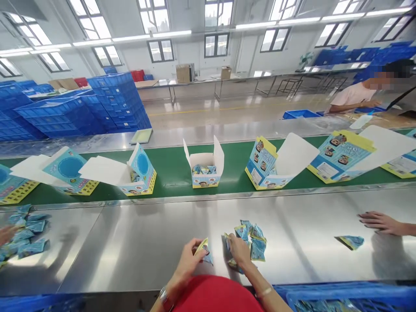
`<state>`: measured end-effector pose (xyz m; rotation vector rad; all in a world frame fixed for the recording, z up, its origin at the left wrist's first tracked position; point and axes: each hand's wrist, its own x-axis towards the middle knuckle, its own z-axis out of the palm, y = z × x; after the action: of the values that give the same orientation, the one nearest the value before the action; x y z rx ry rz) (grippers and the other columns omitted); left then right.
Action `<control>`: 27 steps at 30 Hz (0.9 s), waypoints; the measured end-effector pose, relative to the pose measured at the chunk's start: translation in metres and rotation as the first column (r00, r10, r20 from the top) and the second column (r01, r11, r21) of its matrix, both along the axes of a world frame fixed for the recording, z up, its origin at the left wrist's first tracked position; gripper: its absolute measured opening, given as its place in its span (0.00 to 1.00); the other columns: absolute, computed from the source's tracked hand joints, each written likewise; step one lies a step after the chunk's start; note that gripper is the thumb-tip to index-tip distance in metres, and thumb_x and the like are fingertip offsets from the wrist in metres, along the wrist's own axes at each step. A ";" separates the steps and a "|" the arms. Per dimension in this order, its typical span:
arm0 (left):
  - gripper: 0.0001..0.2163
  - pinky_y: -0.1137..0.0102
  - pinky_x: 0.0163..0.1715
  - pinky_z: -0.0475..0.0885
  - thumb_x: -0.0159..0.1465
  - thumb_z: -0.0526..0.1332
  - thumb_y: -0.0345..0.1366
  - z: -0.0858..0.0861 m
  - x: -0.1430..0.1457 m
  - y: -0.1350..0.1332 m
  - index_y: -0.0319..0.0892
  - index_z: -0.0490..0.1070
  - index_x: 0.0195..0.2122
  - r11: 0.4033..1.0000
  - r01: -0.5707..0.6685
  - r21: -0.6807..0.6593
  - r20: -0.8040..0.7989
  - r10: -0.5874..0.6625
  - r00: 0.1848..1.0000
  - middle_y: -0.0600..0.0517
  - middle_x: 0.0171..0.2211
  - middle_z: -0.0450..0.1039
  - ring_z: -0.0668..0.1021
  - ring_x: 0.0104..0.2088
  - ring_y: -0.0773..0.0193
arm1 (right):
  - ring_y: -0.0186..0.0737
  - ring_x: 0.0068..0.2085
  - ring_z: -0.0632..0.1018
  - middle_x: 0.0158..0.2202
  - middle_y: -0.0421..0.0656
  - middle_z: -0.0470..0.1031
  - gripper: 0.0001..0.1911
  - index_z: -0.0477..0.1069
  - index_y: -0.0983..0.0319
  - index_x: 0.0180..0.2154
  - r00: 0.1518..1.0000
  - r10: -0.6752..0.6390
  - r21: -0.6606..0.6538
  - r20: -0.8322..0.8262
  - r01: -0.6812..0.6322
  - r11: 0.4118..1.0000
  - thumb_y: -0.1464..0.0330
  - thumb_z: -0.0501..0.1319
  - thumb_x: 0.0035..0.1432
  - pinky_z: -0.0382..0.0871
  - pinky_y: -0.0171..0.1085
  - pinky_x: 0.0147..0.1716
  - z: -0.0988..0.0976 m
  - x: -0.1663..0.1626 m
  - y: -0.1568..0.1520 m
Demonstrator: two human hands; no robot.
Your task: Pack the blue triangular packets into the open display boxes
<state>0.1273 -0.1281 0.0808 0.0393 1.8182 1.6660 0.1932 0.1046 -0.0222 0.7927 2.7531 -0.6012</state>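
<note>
My left hand (190,258) is closed on a small blue and yellow packet (206,255), held just above the steel table (139,247). My right hand (238,250) pinches another such packet (226,240) at the left side of a loose cluster of blue packets (258,242). Several packets lie in that cluster, some partly hidden under the right hand. Straight ahead, an open printed box (205,180) with raised white flaps stands on the green belt (172,173), with blue packets inside it.
More open boxes (138,173) stand along the belt on both sides. A co-worker's hand (381,223) rests at right near a single packet (352,242); another co-worker's hand (4,236) is over a packet pile (32,236) at left. A blue crate (351,291) of packets sits below the table's front edge.
</note>
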 end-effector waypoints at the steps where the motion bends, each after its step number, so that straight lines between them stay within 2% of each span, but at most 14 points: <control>1: 0.29 0.66 0.38 0.72 0.53 0.78 0.59 0.011 0.002 -0.009 0.40 0.81 0.45 0.999 -0.019 0.045 -0.011 0.020 1.000 0.47 0.38 0.81 0.78 0.39 0.56 | 0.55 0.47 0.90 0.43 0.54 0.89 0.15 0.82 0.63 0.52 0.997 0.024 0.001 -0.077 -0.024 1.000 0.69 0.57 0.77 0.83 0.47 0.48 0.013 0.009 0.004; 3: 0.25 0.67 0.44 0.74 0.62 0.76 0.57 0.039 0.004 -0.024 0.43 0.81 0.51 0.979 -0.041 0.200 -0.065 0.055 0.996 0.47 0.45 0.82 0.79 0.44 0.57 | 0.50 0.51 0.89 0.52 0.51 0.89 0.18 0.78 0.60 0.62 0.929 0.042 0.040 -0.369 -0.029 0.999 0.65 0.56 0.80 0.84 0.44 0.51 0.048 0.034 0.014; 4: 0.23 0.68 0.44 0.73 0.65 0.75 0.55 0.052 0.002 -0.028 0.44 0.82 0.52 0.959 -0.012 0.282 -0.118 0.047 0.992 0.46 0.48 0.81 0.78 0.44 0.58 | 0.49 0.51 0.90 0.53 0.50 0.89 0.19 0.78 0.60 0.64 0.804 0.037 0.074 -0.593 0.010 0.997 0.63 0.58 0.80 0.85 0.43 0.50 0.067 0.047 0.019; 5: 0.22 0.68 0.44 0.73 0.65 0.75 0.54 0.064 -0.001 -0.029 0.44 0.82 0.52 0.938 0.037 0.346 -0.184 0.029 0.982 0.45 0.50 0.81 0.78 0.44 0.57 | 0.49 0.49 0.90 0.52 0.49 0.89 0.18 0.78 0.59 0.64 0.611 0.031 0.113 -0.791 0.097 0.989 0.64 0.61 0.78 0.85 0.42 0.48 0.088 0.057 0.024; 7: 0.21 0.68 0.41 0.72 0.63 0.77 0.54 0.077 -0.010 -0.016 0.43 0.84 0.46 0.933 0.097 0.347 -0.256 -0.005 0.967 0.46 0.46 0.81 0.77 0.42 0.58 | 0.47 0.42 0.91 0.49 0.47 0.90 0.16 0.80 0.57 0.61 0.293 0.091 0.160 -0.952 0.221 0.962 0.69 0.67 0.74 0.85 0.39 0.43 0.125 0.068 0.032; 8: 0.22 0.69 0.40 0.72 0.60 0.79 0.55 0.078 -0.014 -0.005 0.43 0.83 0.45 0.948 0.083 0.308 -0.235 -0.009 0.972 0.48 0.41 0.80 0.77 0.39 0.59 | 0.44 0.37 0.90 0.46 0.46 0.90 0.14 0.81 0.58 0.59 0.261 0.137 0.194 -0.956 0.208 0.959 0.69 0.67 0.74 0.85 0.37 0.38 0.139 0.067 0.035; 10: 0.24 0.69 0.39 0.72 0.57 0.81 0.56 0.072 -0.019 0.020 0.42 0.82 0.43 0.963 0.047 0.265 -0.182 0.002 0.983 0.51 0.34 0.79 0.76 0.36 0.61 | 0.41 0.29 0.87 0.40 0.45 0.90 0.11 0.82 0.59 0.55 0.261 0.128 0.195 -0.957 0.248 0.949 0.67 0.67 0.75 0.83 0.35 0.32 0.156 0.062 0.036; 13: 0.23 0.68 0.41 0.74 0.62 0.78 0.55 0.052 -0.017 0.050 0.43 0.82 0.47 0.924 0.115 0.365 -0.211 -0.039 0.977 0.49 0.40 0.81 0.79 0.39 0.60 | 0.44 0.35 0.90 0.41 0.44 0.91 0.11 0.82 0.57 0.55 0.228 0.062 0.133 -0.972 0.311 0.941 0.66 0.68 0.75 0.85 0.37 0.36 0.158 0.057 0.033; 15: 0.26 0.68 0.42 0.75 0.60 0.79 0.58 0.038 -0.014 0.061 0.42 0.82 0.48 0.943 0.050 0.330 -0.195 0.016 0.981 0.49 0.40 0.82 0.80 0.39 0.59 | 0.46 0.38 0.90 0.41 0.44 0.91 0.10 0.84 0.57 0.52 0.249 0.000 0.065 -0.969 0.252 0.966 0.61 0.67 0.76 0.86 0.39 0.39 0.151 0.058 0.030; 18: 0.31 0.66 0.43 0.77 0.58 0.78 0.62 0.018 -0.008 0.068 0.42 0.81 0.49 0.974 -0.076 0.215 -0.137 0.107 0.985 0.48 0.38 0.84 0.82 0.39 0.57 | 0.47 0.41 0.90 0.43 0.46 0.90 0.17 0.87 0.57 0.49 0.439 -0.152 -0.131 -0.885 0.078 0.988 0.54 0.63 0.78 0.87 0.39 0.44 0.135 0.064 0.023; 20: 0.32 0.66 0.43 0.77 0.58 0.78 0.64 0.005 -0.004 0.071 0.41 0.81 0.50 0.978 -0.041 0.206 -0.112 0.065 0.992 0.47 0.37 0.85 0.83 0.39 0.56 | 0.47 0.42 0.89 0.42 0.46 0.89 0.19 0.88 0.54 0.49 0.515 -0.212 -0.276 -0.830 -0.049 0.960 0.51 0.62 0.78 0.86 0.39 0.46 0.122 0.066 0.018; 23: 0.38 0.64 0.41 0.77 0.50 0.80 0.68 -0.013 0.005 0.078 0.40 0.82 0.47 0.977 0.027 0.211 -0.035 -0.020 0.999 0.45 0.39 0.85 0.82 0.36 0.56 | 0.47 0.43 0.86 0.41 0.49 0.84 0.27 0.90 0.53 0.41 0.629 -0.288 -0.501 -0.722 -0.187 0.845 0.41 0.63 0.73 0.85 0.41 0.46 0.098 0.063 0.009; 25: 0.38 0.63 0.44 0.78 0.51 0.77 0.72 -0.023 0.012 0.084 0.40 0.84 0.46 0.969 0.064 0.240 0.033 -0.074 0.997 0.43 0.42 0.86 0.83 0.40 0.53 | 0.53 0.55 0.85 0.54 0.54 0.82 0.33 0.90 0.54 0.39 0.747 -0.303 -0.644 -0.592 -0.211 0.736 0.34 0.63 0.67 0.83 0.47 0.56 0.085 0.060 0.007; 27: 0.36 0.61 0.50 0.77 0.57 0.73 0.73 -0.034 0.018 0.087 0.41 0.86 0.45 0.960 0.123 0.252 0.066 -0.144 0.987 0.43 0.45 0.85 0.82 0.47 0.50 | 0.62 0.71 0.75 0.67 0.57 0.76 0.36 0.90 0.54 0.40 0.837 -0.281 -0.744 -0.469 -0.203 0.637 0.31 0.63 0.64 0.75 0.54 0.67 0.077 0.059 0.009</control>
<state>0.1453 -0.0408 0.0471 0.1936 1.5032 1.7604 0.2519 0.1138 0.0551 0.4873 2.4264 -2.1368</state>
